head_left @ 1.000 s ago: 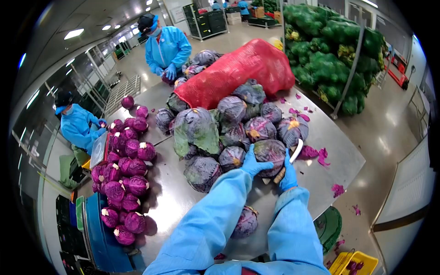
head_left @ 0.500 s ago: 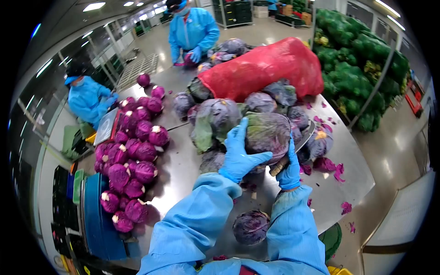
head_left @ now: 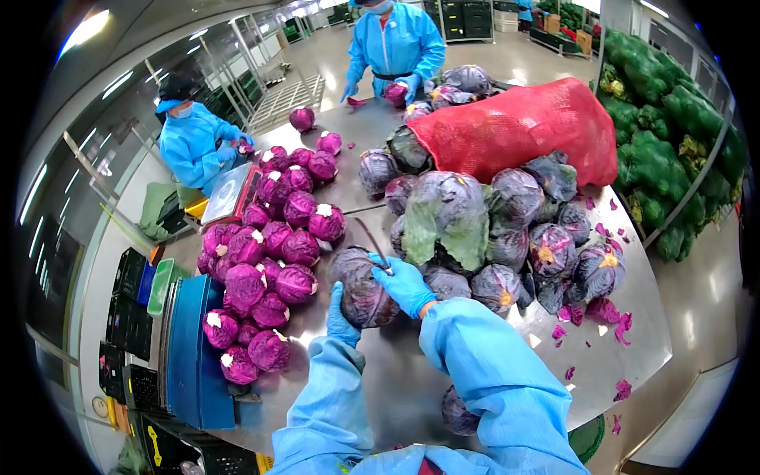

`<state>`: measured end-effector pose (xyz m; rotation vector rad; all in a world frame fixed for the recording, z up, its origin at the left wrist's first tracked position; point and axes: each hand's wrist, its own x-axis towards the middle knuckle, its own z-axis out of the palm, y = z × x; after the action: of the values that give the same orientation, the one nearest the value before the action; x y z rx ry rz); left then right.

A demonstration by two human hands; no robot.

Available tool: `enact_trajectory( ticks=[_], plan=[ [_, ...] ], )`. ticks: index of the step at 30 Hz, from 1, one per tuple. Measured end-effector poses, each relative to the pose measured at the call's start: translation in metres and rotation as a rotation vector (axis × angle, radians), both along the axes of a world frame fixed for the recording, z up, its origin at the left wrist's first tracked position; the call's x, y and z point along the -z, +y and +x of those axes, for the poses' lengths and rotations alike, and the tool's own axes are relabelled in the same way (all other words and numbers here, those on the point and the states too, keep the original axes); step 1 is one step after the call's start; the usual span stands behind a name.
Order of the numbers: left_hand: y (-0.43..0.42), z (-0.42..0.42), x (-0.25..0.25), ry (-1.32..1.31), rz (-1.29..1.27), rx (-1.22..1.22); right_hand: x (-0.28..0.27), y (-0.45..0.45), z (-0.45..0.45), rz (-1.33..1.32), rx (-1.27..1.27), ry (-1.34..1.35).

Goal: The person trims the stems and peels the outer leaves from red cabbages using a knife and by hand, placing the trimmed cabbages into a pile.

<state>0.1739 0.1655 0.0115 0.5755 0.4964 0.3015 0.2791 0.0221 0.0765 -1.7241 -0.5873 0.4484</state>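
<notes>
A dark, untrimmed red cabbage [head_left: 362, 291] is between my hands over the steel table. My gloved left hand [head_left: 341, 318] grips it from the left and below. In my gloved right hand [head_left: 408, 286] is a knife [head_left: 372, 241], its blade seen nearly edge-on and pointing up and away. The fingers of that hand lie against the cabbage's upper right side. Right of my hands is a pile of untrimmed cabbages [head_left: 443, 210] with loose outer leaves. Another dark cabbage [head_left: 457, 413] rests near my right forearm, partly covered by the sleeve.
Trimmed purple cabbages [head_left: 273, 237] lie heaped at left, beside a scale [head_left: 229, 194] and a blue bin [head_left: 194, 348]. A red mesh sack [head_left: 514, 131] lies behind the pile. Leaf scraps [head_left: 623, 328] litter the right side. Two co-workers in blue [head_left: 396, 43] handle cabbages across the table.
Both hands have moved left from the pile, near the trimmed heap, with a dark cabbage and the knife. The knife now points away, up and left. The view has shifted left.
</notes>
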Motion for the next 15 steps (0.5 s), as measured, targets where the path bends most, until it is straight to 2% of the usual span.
enact_trajectory(
  ticks=[2, 5, 6, 8, 9, 11, 12, 13, 15],
  plan=[
    [0.013, 0.006, 0.037, -0.002, -0.049, 0.103, 0.028, 0.011, 0.011, -0.108, -0.013, 0.026],
    [0.007, 0.004, 0.034, 0.033, -0.184, 0.22, 0.033, 0.003, 0.003, 0.063, -0.091, 0.092],
    [0.008, 0.008, 0.032, 0.029, -0.216, 0.256, 0.022, -0.007, -0.004, 0.278, -0.148, 0.18],
    [0.012, 0.018, 0.022, 0.051, -0.258, 0.337, -0.011, -0.042, -0.014, 0.396, -0.203, 0.349],
    [0.025, 0.034, 0.04, 0.017, -0.3, 0.371, -0.023, -0.064, -0.018, 0.415, -0.156, 0.397],
    [0.017, 0.031, 0.013, 0.163, -0.259, 0.391, -0.037, -0.109, -0.026, 0.405, 0.0, 0.421],
    [0.021, 0.027, 0.012, 0.27, -0.193, 0.401, -0.032, -0.13, -0.03, 0.419, 0.115, 0.521],
    [0.022, 0.026, 0.016, 0.28, -0.139, 0.386, -0.004, -0.156, -0.031, 0.515, 0.152, 0.489],
    [0.023, 0.017, 0.013, 0.429, -0.094, 0.383, 0.008, -0.198, -0.051, 0.488, 0.367, 0.491]
  ],
)
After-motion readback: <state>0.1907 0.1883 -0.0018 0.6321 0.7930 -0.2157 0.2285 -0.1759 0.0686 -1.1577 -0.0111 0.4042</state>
